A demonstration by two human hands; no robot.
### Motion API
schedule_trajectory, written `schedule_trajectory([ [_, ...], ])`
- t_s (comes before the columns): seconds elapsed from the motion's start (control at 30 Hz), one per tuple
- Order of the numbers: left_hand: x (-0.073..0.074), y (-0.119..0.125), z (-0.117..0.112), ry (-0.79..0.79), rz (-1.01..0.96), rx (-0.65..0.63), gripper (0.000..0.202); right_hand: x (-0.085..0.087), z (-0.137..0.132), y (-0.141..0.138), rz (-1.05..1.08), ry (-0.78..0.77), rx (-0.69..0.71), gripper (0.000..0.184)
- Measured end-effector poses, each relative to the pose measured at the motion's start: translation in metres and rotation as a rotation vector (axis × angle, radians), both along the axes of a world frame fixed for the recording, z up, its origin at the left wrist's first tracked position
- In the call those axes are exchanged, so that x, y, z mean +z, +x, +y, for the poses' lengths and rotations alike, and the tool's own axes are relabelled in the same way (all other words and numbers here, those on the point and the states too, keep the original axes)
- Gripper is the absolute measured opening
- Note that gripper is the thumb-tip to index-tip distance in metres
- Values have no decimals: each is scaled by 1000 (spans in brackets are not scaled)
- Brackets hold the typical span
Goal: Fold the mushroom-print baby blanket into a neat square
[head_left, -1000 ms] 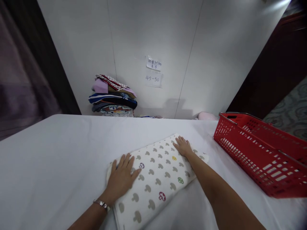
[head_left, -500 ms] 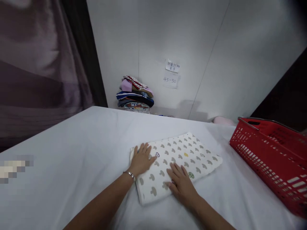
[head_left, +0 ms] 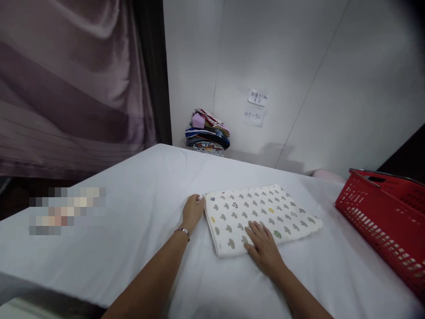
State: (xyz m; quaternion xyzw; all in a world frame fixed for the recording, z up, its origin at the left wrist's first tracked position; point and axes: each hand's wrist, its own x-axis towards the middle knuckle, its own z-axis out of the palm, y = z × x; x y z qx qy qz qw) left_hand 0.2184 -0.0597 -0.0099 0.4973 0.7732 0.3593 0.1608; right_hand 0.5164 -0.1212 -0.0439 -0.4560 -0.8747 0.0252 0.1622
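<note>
A folded white towel (head_left: 262, 212) printed with small mushrooms lies on a table under a white sheet (head_left: 133, 221). My left hand (head_left: 192, 212), with a bracelet on its wrist, is at the towel's left edge, fingers curled around the far left corner. My right hand (head_left: 264, 248) lies flat on the towel's near side with the fingers stretched out.
A red plastic basket (head_left: 385, 221) stands at the right of the table. A pile of folded clothes (head_left: 207, 135) rests against the white wall behind, beneath two paper notes (head_left: 255, 108). A mauve curtain (head_left: 66, 88) hangs at the left.
My left hand has slid off the towel's top to its left edge and curled on the corner. My right hand came back from the far end to the near side. The view swung left.
</note>
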Motion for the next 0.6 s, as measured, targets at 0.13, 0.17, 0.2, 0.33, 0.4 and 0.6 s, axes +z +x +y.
schedule_trajectory([
  [0.13,3,2,-9,-125,14,-54,40,0,0,0,-13,0,-11,49],
  [0.17,4,5,-9,-137,17,-63,41,1,0,-1,-16,1,-13,49],
  [0.2,5,7,-8,-147,17,-68,40,1,0,-1,-20,3,-16,49],
  [0.33,6,13,-2,-163,6,-60,34,2,-1,-2,-23,26,-32,48],
  [0.4,6,14,2,-162,3,-54,28,1,-1,-2,-17,40,-36,48],
  [0.6,6,12,5,-164,1,-51,17,1,-2,-2,-3,69,-37,46],
])
